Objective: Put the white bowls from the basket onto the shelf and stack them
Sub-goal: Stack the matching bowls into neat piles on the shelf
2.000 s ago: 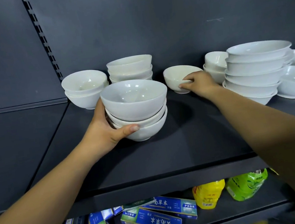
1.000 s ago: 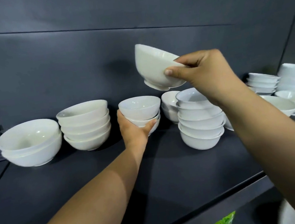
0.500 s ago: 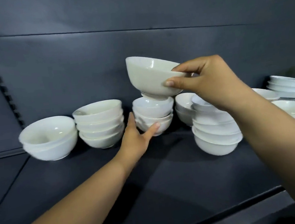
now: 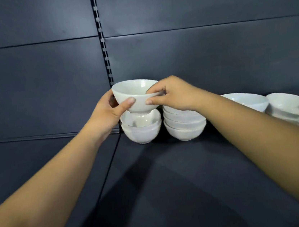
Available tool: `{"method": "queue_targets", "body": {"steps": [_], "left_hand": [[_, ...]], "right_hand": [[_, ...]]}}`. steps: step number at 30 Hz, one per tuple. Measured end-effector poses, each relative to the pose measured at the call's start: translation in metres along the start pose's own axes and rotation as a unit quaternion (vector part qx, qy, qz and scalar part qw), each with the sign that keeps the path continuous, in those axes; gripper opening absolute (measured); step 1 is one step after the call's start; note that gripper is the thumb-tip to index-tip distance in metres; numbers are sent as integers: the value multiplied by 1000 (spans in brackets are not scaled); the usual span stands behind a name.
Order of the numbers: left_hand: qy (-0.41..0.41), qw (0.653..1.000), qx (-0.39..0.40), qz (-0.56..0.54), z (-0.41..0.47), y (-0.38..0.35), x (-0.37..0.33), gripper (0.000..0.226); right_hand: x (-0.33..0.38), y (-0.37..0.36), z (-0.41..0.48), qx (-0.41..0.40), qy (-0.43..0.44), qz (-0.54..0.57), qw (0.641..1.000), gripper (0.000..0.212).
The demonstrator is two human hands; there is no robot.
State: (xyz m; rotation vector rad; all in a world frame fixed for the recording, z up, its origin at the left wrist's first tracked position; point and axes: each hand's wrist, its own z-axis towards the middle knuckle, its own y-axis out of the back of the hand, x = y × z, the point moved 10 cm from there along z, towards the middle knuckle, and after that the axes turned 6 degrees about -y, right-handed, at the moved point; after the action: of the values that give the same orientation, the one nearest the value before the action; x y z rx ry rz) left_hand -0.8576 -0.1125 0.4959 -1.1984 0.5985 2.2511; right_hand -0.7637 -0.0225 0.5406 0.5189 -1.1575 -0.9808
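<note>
Both hands hold one white bowl [image 4: 135, 94] upright just above a short stack of white bowls [image 4: 141, 131] at the back of the dark shelf [image 4: 182, 184]. My left hand [image 4: 107, 113] grips its left side, thumb across the front. My right hand [image 4: 172, 93] pinches its right rim, thumb below and fingers over the edge. The bowl's foot sits at the mouth of the stack's top bowl; whether it touches is unclear. A second stack of white bowls [image 4: 185, 126] stands directly right, partly behind my right hand.
More white bowls [image 4: 247, 101] and stacks [image 4: 285, 106] line the back of the shelf to the right, running out of view. A slotted upright [image 4: 103, 43] divides the dark back wall. The basket is not in view.
The view swung so the bowls now sit centre and right. My right hand lowered the bowl onto a stack, and my left hand left the stack's side and took hold of the bowl.
</note>
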Motion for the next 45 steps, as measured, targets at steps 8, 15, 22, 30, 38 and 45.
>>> {"method": "queue_targets", "body": {"steps": [8,15,22,30,38,45], "left_hand": [[75,996,37,18,16,19,78,60],[84,995,59,10,17,14,108,68],[73,991,109,23,7,-5,117,116],[56,994,96,12,12,-2,115,106],[38,989,92,106,1,1,97,84],[-84,974,-86,191,-52,-16,6,42]], "right_hand": [[-21,-62,33,55,-43,-207,976,48],[-39,-71,32,81,-90,-196,973,43],[-45,-75,28,72,-96,-132,984,45],[-44,-75,26,93,-108,-155,978,46],[-36,-54,13,45,-118,-269,955,25],[-34,13,-81,-153,-80,-215,961,28]]}}
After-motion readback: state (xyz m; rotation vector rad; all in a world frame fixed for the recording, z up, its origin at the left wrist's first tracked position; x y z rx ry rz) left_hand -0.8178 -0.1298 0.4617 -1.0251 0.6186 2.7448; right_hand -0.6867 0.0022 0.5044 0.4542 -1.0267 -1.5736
